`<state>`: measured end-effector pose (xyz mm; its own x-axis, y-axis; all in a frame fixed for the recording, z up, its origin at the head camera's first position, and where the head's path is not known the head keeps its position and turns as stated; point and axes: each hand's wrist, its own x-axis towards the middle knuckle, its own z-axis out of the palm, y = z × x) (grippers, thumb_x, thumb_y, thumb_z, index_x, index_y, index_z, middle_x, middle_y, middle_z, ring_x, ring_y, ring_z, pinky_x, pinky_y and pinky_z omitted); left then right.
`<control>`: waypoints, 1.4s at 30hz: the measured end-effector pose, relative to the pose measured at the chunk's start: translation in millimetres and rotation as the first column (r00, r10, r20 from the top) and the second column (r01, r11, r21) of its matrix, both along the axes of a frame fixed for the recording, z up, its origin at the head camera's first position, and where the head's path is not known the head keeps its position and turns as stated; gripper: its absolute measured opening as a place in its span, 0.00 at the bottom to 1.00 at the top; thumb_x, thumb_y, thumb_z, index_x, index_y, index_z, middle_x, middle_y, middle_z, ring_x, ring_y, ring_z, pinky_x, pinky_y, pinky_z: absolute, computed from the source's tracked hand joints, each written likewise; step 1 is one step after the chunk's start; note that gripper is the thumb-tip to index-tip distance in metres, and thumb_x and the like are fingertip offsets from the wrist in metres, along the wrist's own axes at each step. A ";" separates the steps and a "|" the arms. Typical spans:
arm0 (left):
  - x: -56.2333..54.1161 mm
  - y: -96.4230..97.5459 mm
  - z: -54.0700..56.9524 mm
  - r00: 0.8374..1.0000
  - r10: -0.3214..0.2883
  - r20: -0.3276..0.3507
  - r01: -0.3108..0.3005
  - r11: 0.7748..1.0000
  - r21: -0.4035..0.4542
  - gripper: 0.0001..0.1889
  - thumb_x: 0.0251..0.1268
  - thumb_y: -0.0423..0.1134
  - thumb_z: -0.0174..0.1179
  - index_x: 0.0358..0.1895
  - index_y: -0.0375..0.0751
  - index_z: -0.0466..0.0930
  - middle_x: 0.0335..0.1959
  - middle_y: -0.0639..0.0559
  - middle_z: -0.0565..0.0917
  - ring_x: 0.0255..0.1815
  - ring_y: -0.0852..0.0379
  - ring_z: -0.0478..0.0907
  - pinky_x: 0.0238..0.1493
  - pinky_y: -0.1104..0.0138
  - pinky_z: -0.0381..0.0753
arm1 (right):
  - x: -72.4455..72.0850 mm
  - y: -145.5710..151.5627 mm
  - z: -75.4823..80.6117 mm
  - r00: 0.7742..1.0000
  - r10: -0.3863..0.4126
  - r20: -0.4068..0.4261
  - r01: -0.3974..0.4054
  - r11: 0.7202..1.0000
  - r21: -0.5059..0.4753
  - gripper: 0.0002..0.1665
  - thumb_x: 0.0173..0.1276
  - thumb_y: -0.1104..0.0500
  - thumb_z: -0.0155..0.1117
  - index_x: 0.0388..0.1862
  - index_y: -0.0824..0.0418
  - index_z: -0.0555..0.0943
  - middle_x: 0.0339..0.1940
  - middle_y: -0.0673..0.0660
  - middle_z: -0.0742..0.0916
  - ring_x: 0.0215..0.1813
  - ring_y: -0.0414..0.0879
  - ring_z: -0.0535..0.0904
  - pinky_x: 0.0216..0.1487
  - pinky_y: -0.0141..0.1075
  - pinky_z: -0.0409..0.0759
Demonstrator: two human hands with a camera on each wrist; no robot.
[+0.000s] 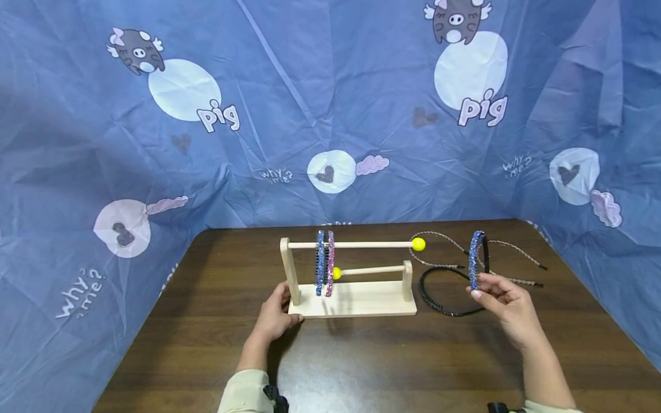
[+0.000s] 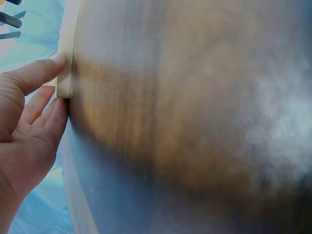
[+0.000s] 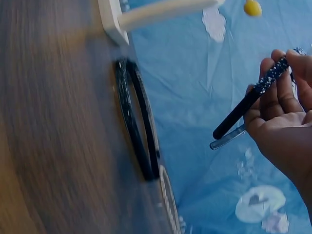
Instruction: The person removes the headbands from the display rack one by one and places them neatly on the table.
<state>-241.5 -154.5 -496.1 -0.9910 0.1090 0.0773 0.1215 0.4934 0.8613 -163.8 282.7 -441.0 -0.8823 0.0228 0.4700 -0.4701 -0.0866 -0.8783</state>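
Observation:
A pale wooden rack (image 1: 356,298) stands mid-table, with two horizontal rods tipped by yellow balls. My left hand (image 1: 275,316) grips the left end of its base; in the left wrist view the thumb (image 2: 48,68) and fingers lie on either side of the board end. On the upper rod hang a blue glittery headband (image 1: 320,264) and a pink glittery headband (image 1: 330,265), side by side. Right of the rack, my right hand (image 1: 508,304) pinches another blue glittery headband (image 1: 473,261) above the table. Dark smooth ends of this headband show in the right wrist view.
A black headband (image 1: 439,307) lies on the brown table (image 1: 392,367), right of the rack. Thin braided headbands (image 1: 516,249) lie behind it, partly hidden by the raised headband. A blue printed cloth (image 1: 289,115) hangs around the table's back and sides.

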 end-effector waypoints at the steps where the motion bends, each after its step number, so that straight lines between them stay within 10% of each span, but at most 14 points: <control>1: -0.1 0.1 -0.2 1.000 0.001 0.001 -0.001 1.000 -0.001 0.40 0.38 0.17 0.68 0.61 0.33 0.64 0.54 0.30 0.74 0.57 0.38 0.70 0.56 0.51 0.71 | 1.0 3.7 -0.9 1.000 -0.004 0.009 0.004 1.000 0.002 0.21 0.58 0.82 0.54 0.49 0.69 0.78 0.35 0.54 0.86 0.38 0.43 0.83 0.40 0.27 0.79; 10: 2.9 -0.4 -1.7 1.000 0.000 -0.004 0.000 1.000 0.002 0.40 0.37 0.16 0.68 0.61 0.33 0.64 0.54 0.30 0.74 0.56 0.37 0.71 0.56 0.51 0.71 | 9.5 37.8 -11.0 0.993 -0.054 0.107 0.033 0.983 0.181 0.19 0.58 0.79 0.58 0.49 0.68 0.79 0.34 0.51 0.84 0.35 0.40 0.80 0.33 0.28 0.78; 19: 2.0 0.7 0.3 1.000 -0.003 -0.014 0.003 1.000 0.006 0.39 0.37 0.17 0.68 0.61 0.33 0.64 0.54 0.30 0.74 0.56 0.37 0.70 0.56 0.50 0.70 | 16.5 65.1 -13.6 0.966 -0.114 0.233 -0.013 0.877 0.481 0.15 0.62 0.69 0.61 0.49 0.65 0.79 0.35 0.50 0.86 0.36 0.42 0.80 0.33 0.30 0.77; 31: 0.5 0.6 0.4 0.999 -0.010 -0.034 0.009 1.000 -0.002 0.39 0.37 0.17 0.68 0.60 0.33 0.66 0.51 0.32 0.75 0.55 0.38 0.71 0.56 0.49 0.70 | 19.6 94.5 -12.6 0.948 0.033 0.318 -0.188 0.861 0.473 0.15 0.61 0.73 0.59 0.47 0.67 0.80 0.38 0.49 0.86 0.40 0.35 0.79 0.38 0.27 0.78; 42: 0.4 0.8 0.1 1.000 0.001 -0.014 -0.001 1.000 0.002 0.39 0.38 0.17 0.67 0.60 0.34 0.65 0.53 0.32 0.75 0.56 0.39 0.70 0.57 0.50 0.70 | 11.7 113.7 -20.3 0.951 0.060 0.303 -0.232 0.788 0.570 0.13 0.61 0.73 0.59 0.45 0.69 0.80 0.38 0.46 0.84 0.39 0.33 0.77 0.37 0.24 0.76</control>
<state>-241.1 -153.7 -496.0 -0.9899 0.1079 0.0916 0.1332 0.4918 0.8605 -152.2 396.4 -461.3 -0.9407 -0.3227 0.1042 -0.2469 0.4413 -0.8627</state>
